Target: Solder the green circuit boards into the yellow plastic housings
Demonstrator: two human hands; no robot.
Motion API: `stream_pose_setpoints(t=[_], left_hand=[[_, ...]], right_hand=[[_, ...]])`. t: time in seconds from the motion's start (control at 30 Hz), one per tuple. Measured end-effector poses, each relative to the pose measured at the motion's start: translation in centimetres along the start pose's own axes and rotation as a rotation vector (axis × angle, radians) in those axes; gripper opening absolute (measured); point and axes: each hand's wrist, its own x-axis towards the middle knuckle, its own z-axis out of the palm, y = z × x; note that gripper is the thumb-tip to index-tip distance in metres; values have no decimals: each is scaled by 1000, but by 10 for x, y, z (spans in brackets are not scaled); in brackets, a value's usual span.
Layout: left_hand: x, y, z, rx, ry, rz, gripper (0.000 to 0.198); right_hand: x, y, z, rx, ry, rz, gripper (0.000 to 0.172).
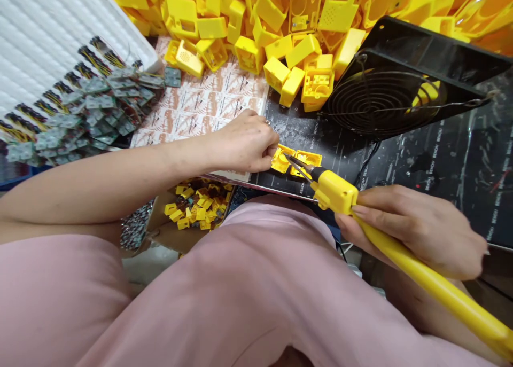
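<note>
My left hand (254, 142) is closed at the table's front edge, its curled fingers on the left side of a small, open yellow plastic case (282, 159). The fingertips are partly hidden. Beside this piece lies its like, another open yellow half (310, 160). My right hand (417, 228) is wrapped round a yellow hand tool (336, 192) with a black collar and a thin metal tip. That tip points left and down over the two halves; whether it touches them I cannot tell. A thick yellow handle or hose runs from the tool to the lower right.
Yellow plastic cases (272, 14) are heaped along the back. A black fan (380, 100) leans at the right. Wired circuit boards (100, 102) lie on white foam (44, 30) at the left. Below the table edge, a cardboard box (158, 217) holds small yellow parts (200, 207).
</note>
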Motion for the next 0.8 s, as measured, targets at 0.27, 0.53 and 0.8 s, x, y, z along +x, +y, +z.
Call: stream_pose_setpoints(t=[0.27,0.53,0.8], left_hand=[[-11,-11,7,-157,117,-24,15],[-41,-25,46,-592,516,-100,23],[-28,-11,44,-429,460,-128,23]], right_hand=[[-10,16,12,67,110,-3,5],[-27,25,26,-2,335,129,77],[-30,25,32,-60,382,140,70]])
